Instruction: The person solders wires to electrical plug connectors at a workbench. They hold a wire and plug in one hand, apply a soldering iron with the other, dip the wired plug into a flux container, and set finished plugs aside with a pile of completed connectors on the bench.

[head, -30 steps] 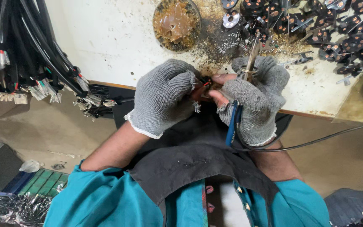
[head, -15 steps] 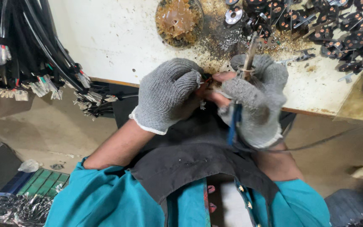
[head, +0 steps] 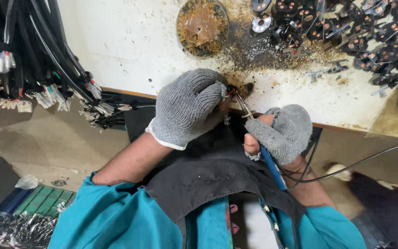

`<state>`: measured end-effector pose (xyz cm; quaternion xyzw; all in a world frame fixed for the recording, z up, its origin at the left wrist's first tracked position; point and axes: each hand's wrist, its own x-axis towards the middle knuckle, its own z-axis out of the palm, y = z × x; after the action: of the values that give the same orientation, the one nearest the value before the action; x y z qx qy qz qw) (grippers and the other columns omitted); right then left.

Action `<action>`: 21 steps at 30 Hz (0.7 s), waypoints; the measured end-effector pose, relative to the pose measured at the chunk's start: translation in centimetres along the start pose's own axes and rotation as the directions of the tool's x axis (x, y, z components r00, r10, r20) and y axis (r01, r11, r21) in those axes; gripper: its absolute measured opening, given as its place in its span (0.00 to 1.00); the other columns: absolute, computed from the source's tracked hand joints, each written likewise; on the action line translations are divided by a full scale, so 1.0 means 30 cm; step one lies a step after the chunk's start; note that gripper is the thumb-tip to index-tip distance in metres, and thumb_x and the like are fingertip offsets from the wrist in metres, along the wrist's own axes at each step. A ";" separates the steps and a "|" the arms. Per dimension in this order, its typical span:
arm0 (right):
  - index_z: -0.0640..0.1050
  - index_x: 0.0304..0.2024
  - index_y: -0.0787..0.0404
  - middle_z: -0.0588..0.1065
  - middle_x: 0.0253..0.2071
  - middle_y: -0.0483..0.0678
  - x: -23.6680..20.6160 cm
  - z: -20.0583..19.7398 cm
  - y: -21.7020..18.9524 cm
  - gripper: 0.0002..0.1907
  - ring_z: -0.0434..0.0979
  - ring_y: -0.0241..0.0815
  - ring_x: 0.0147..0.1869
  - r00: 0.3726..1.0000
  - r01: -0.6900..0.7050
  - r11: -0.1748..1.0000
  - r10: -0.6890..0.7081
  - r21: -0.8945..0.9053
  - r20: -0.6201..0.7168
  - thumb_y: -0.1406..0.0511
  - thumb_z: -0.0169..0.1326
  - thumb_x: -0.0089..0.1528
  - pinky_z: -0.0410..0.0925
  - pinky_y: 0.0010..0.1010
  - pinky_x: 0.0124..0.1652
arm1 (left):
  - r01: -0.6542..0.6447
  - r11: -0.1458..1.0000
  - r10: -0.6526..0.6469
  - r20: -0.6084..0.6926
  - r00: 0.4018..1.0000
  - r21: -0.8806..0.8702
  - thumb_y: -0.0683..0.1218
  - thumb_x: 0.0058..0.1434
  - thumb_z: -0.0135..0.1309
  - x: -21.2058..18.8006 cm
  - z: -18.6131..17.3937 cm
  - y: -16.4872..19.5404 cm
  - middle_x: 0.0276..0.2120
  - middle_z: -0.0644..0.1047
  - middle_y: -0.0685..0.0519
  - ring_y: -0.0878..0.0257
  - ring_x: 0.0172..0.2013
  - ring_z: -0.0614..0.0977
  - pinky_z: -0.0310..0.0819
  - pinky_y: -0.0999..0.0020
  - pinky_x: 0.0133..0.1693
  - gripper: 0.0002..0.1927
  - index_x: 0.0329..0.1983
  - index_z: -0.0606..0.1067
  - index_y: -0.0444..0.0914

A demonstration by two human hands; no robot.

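Note:
My left hand (head: 187,106), in a grey knit glove, is closed around a small wired part (head: 229,94) at the edge of a stained white bench (head: 125,50). My right hand (head: 279,131), gloved with open fingertips, grips a blue-handled soldering iron (head: 268,159). The iron's metal tip points up and left and ends at the small part beside my left fingers. Its black cord (head: 355,163) trails off to the right. A black apron (head: 208,175) covers my lap under both hands.
A round tin of brown flux paste (head: 202,26) sits on the bench above my hands. Several small black round parts (head: 346,27) are piled at the top right. Bundles of black cables with connectors (head: 38,78) hang at the left. Green boards (head: 42,200) lie on the floor, lower left.
My right hand has dropped lower and to the right, away from my left hand. The iron now slants up-left, with its tip reaching the part that my left hand holds.

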<state>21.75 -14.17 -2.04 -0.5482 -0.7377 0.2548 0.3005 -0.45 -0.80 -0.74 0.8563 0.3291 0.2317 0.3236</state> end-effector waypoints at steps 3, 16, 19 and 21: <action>0.83 0.41 0.58 0.74 0.24 0.48 0.010 -0.009 0.008 0.16 0.74 0.49 0.26 1.000 0.026 0.999 -0.025 -0.039 0.016 0.60 0.68 0.53 0.61 0.41 0.27 | 0.001 1.000 -0.001 -0.018 1.000 0.005 0.43 0.61 0.67 0.003 0.000 0.003 0.46 0.77 0.47 0.48 0.43 0.82 0.78 0.55 0.42 0.13 0.45 0.75 0.40; 0.84 0.37 0.56 0.74 0.22 0.45 0.006 0.005 0.020 0.09 0.73 0.47 0.22 0.995 0.040 0.999 -0.039 -0.011 0.095 0.62 0.67 0.55 0.60 0.40 0.24 | 0.005 0.999 -0.005 0.002 1.000 -0.033 0.45 0.55 0.67 0.006 0.001 -0.008 0.45 0.78 0.47 0.48 0.42 0.82 0.77 0.55 0.40 0.16 0.44 0.75 0.41; 0.84 0.37 0.56 0.74 0.22 0.45 0.019 0.008 0.018 0.09 0.73 0.47 0.23 0.993 0.101 0.994 -0.099 -0.027 0.071 0.62 0.67 0.55 0.61 0.40 0.24 | -0.016 0.997 0.015 -0.013 1.000 -0.070 0.45 0.56 0.66 0.005 -0.004 -0.011 0.45 0.77 0.47 0.48 0.44 0.82 0.78 0.55 0.42 0.17 0.47 0.75 0.40; 0.84 0.37 0.57 0.74 0.23 0.45 0.028 0.008 0.018 0.09 0.73 0.47 0.23 0.991 0.122 0.992 -0.119 -0.039 0.066 0.62 0.67 0.55 0.61 0.40 0.25 | -0.005 0.998 0.006 0.010 1.000 -0.057 0.46 0.53 0.67 0.003 -0.009 -0.012 0.45 0.77 0.47 0.47 0.43 0.82 0.78 0.55 0.41 0.19 0.46 0.75 0.40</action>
<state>21.76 -13.24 -2.45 -0.5006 -0.7839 0.2375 0.2801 -0.71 -0.43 -0.81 0.8488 0.3184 0.2374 0.3490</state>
